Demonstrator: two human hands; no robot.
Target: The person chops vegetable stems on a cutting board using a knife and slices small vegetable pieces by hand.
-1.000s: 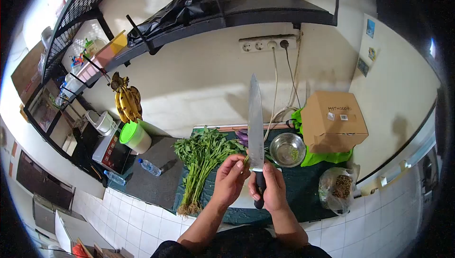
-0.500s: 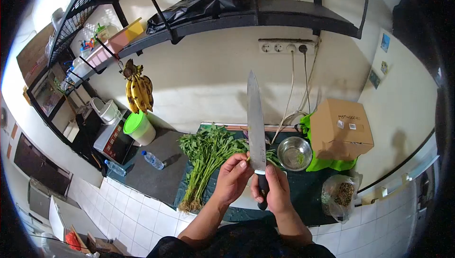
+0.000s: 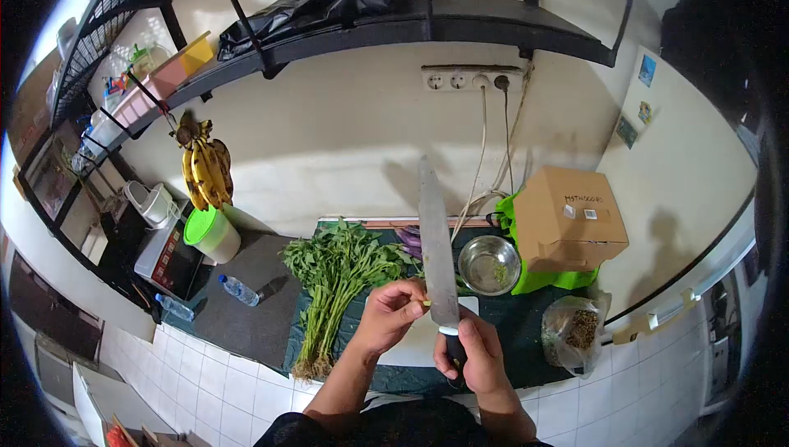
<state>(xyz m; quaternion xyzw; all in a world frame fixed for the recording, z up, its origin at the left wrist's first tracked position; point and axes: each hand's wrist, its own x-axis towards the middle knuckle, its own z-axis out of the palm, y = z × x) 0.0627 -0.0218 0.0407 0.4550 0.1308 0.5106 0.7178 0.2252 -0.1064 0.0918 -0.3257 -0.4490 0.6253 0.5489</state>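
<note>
My right hand (image 3: 483, 354) is wrapped round the black handle of a large kitchen knife (image 3: 437, 246), whose broad blade points up and away from me. Beside the lower blade, my left hand (image 3: 393, 315) is closed in a pinch on a small yellow-green piece (image 3: 426, 303), too small to name. The piece is close to the blade; whether they touch I cannot tell. Below both hands lies a white cutting board (image 3: 403, 352), partly hidden by them. To the left is a big bunch of leafy greens (image 3: 337, 274) with roots toward me.
A steel bowl (image 3: 490, 266) with green bits stands right of the blade, purple eggplants (image 3: 408, 239) behind it. Further right are a cardboard box (image 3: 567, 221) and a plastic bag (image 3: 573, 336) of scraps. Bottles (image 3: 239, 290) stand left; bananas (image 3: 205, 166) hang from the overhead shelf (image 3: 460, 20).
The view has turned, so the counter and shelf sit further left in the frame. The knife tip has dropped slightly. Both hands keep their holds.
</note>
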